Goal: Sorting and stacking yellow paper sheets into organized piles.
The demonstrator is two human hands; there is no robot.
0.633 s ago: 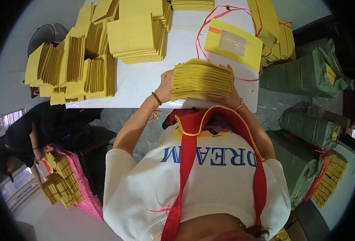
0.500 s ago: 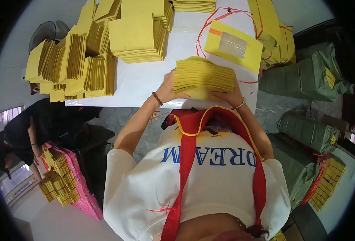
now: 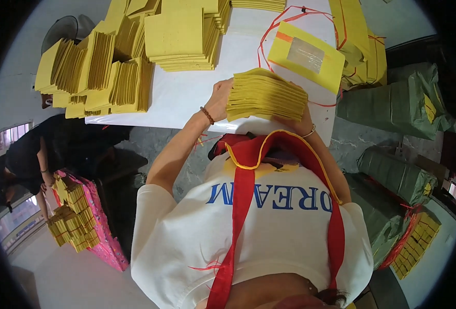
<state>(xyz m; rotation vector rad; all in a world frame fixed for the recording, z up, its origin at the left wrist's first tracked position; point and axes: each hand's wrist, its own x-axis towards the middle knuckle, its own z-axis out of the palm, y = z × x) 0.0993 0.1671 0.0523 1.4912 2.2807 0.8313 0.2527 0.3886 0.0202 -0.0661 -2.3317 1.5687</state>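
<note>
Between my two hands is a thick stack of yellow paper [image 3: 266, 96], its layered edges facing up in a slight curve at the table's near edge. My left hand [image 3: 221, 99] is closed against the stack's left end, its fingertips partly hidden behind the paper. At the right end, my right hand [image 3: 301, 121] grips the lower corner, with most of its fingers out of sight under the stack. Just beyond lies a flat yellow packet [image 3: 279, 54] with a clear window and an orange strip.
Several yellow paper stacks [image 3: 179, 38] crowd the table's left side. A red strap [image 3: 263, 38] loops near the packet. Tied yellow bundles [image 3: 372, 59] and green wrapped bales [image 3: 387, 108] stand to the right. At far left a person [image 3: 24, 159] handles yellow bundles [image 3: 76, 216].
The stack has tilted, so more of its layered edges show and its lower face is hidden. My left hand has moved up along its left end. The view has shifted slightly.
</note>
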